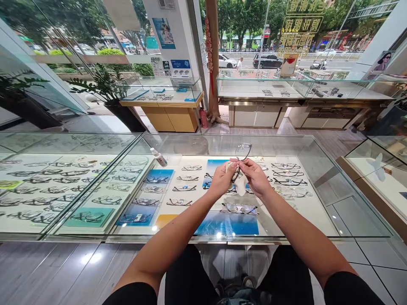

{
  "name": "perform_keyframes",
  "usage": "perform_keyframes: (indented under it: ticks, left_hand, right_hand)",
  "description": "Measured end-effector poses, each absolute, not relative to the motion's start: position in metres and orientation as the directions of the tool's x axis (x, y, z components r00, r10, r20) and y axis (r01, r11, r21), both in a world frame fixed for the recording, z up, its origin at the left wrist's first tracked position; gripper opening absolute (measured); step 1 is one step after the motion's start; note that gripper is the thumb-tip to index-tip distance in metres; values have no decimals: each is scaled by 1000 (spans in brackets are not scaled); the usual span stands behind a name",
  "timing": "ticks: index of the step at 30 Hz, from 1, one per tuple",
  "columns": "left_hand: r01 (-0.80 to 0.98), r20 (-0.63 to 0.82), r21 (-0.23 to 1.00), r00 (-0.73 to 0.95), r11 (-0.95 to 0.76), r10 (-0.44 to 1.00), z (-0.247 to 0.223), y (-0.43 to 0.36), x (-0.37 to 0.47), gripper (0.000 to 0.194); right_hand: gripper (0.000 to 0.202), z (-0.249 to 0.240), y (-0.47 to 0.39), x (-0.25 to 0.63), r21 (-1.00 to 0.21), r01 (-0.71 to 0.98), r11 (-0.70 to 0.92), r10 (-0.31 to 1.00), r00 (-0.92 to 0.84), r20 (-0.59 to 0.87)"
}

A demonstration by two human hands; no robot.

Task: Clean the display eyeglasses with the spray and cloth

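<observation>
Both hands are raised close together over the glass showcase. A pair of thin-framed eyeglasses (244, 151) is between them, one lens standing up above the fingers and the rest partly hidden. My left hand (223, 177) is closed around part of the frame. My right hand (255, 175) pinches the glasses near the middle, its fingertips meeting those of the left. A whitish cloth (241, 187) hangs below the fingers; which hand holds it I cannot tell. Nearer to me, below the hands, sits another pair of glasses (240, 208). A small white spray bottle (159, 157) is off to the left.
The showcase (318, 203) holds rows of eyeglasses, some on blue display cards (206, 224). A second showcase section (47, 186) adjoins at left. More display counters (257, 89), a potted plant (111, 95) and a red fire extinguisher (203, 117) stand beyond.
</observation>
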State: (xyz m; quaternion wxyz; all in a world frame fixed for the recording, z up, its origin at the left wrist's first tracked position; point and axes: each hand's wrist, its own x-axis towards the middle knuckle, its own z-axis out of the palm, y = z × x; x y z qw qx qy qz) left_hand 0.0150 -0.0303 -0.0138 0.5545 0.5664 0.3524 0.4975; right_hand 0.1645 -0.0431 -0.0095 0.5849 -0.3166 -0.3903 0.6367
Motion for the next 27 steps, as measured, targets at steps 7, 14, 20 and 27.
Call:
perform_keyframes:
  ticks: [7, 14, 20, 27]
  left_hand:
    - [-246, 42, 968, 305, 37, 952, -15, -20, 11, 76]
    - [-378, -78, 917, 152, 131, 985, -8, -5, 1, 68]
    - [-378, -26, 919, 216, 109, 976, -2, -9, -3, 70]
    - [-343, 36, 937, 272, 62, 962, -6, -7, -6, 74]
  right_hand:
    - [43, -7, -40, 177, -891, -447, 78, 992, -56, 115]
    - [42, -9, -39, 181, -947, -284, 152, 974, -117, 191]
    - [49, -11, -40, 178, -978, -178, 107, 973, -183, 140]
    - [49, -6, -43, 177, -987, -82, 141, 965, -212, 155]
